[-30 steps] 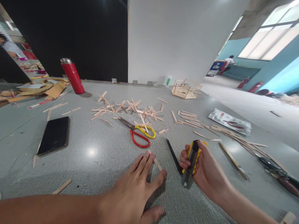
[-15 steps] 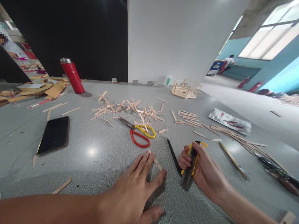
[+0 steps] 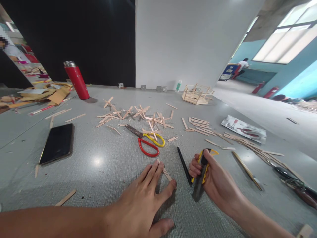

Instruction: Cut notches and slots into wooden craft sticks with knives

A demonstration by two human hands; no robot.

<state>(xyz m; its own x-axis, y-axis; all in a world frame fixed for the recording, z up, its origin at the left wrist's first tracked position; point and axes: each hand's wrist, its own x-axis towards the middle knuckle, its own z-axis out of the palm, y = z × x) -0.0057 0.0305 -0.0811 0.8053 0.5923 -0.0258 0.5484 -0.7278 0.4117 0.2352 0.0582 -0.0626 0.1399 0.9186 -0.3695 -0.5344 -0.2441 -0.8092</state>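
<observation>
On the grey table (image 3: 99, 180), we find the left hand (image 3: 140, 198) flat, fingers spread, tips on a wooden stick (image 3: 167, 175) near the scissors (image 3: 140, 135); the right hand (image 3: 216, 180) has fingers wrapped around a utility knife (image 3: 202, 169).

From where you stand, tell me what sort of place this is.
Probably a craft workshop or classroom: scattered wooden sticks, scissors and a small wooden frame share one grey table.

No lettering can be read
The silver-white packet (image 3: 244, 129) carries dark print and the small bottle (image 3: 178, 86) a green label, both too small and blurred to make out.
</observation>
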